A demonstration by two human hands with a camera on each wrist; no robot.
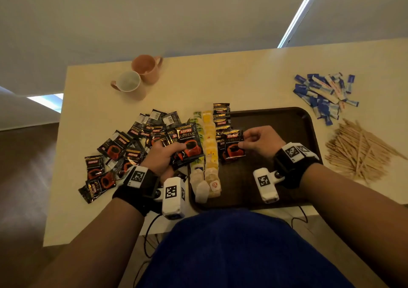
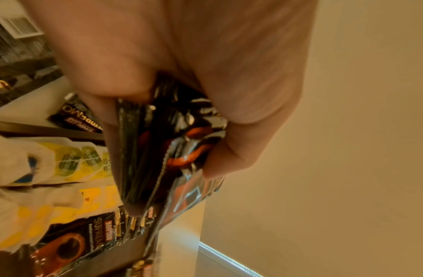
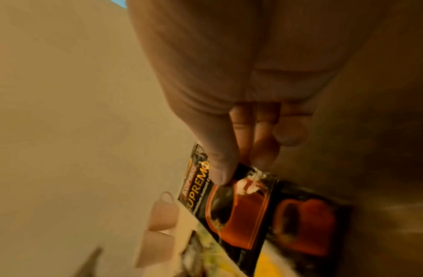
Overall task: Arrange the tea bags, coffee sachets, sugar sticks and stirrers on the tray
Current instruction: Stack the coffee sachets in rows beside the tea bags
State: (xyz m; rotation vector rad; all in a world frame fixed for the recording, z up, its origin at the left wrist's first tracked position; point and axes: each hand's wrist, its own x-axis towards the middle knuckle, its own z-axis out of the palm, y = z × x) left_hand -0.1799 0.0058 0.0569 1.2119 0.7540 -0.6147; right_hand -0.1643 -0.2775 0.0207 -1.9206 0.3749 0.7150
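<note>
Gripped in the left hand is a fanned stack of coffee sachets, thumb on the front and fingers curled behind; holding several at once probably keeps a ready supply just beside the tray. Right of that stack, the right hand pinches 1 sachet by its edge between thumb and fingertips, low over the dark tray, seemingly to lay it at the near end of the sachet column running away from those fingers.

Between the 2 hands, on the tray's left part, lie 2 overlapping columns of tea bags, green-tagged and yellow-tagged. Right of the right hand's fingers the tray is bare.

Beyond and left of the left hand's fingers, loose sachets litter the table. Sugar sticks and stirrers sit in heaps off the tray, well right of the right hand, apparently untouched.
</note>
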